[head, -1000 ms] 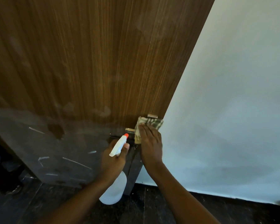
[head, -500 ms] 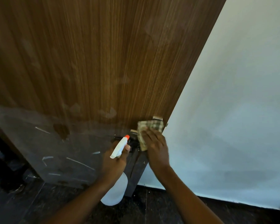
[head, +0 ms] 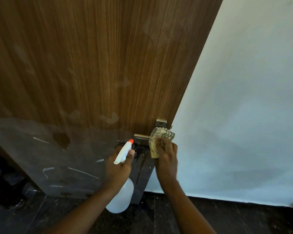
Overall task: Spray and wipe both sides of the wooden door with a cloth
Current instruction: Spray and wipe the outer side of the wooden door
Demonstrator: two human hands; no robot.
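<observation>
**Friend:** Where is the door?

**Me:** The brown wood-grain door point(head: 108, 65) is standing right in front of me. Its edge is running down beside the pale wall point(head: 235, 115). I'm working low, where the wood is meeting the dark, scratched lower panel point(head: 57, 166).

**Friend:** And your hands?

**Me:** My right hand point(head: 167, 159) is pressing the bunched checked cloth point(head: 159, 135) against the door near its edge, fingers curling over it, just below a small brass-coloured metal fitting point(head: 161, 122). My left hand point(head: 119, 168) is gripping the white plastic spray bottle with the orange nozzle point(head: 121, 196) by its neck, nozzle pointing up at the door. Whether a finger is sitting on the trigger, I can't tell.

**Friend:** What's worrying you?

**Me:** I'm thinking the cloth could be catching on that fitting's corners if I'm dragging it hard. Spraying from this close, I'd likely be wetting my own right hand, or sending drips down onto the dark floor point(head: 142, 220) and making it slippery. The cloudy patches higher on the wood are also warning me of streaks if I'm rushing.
</observation>
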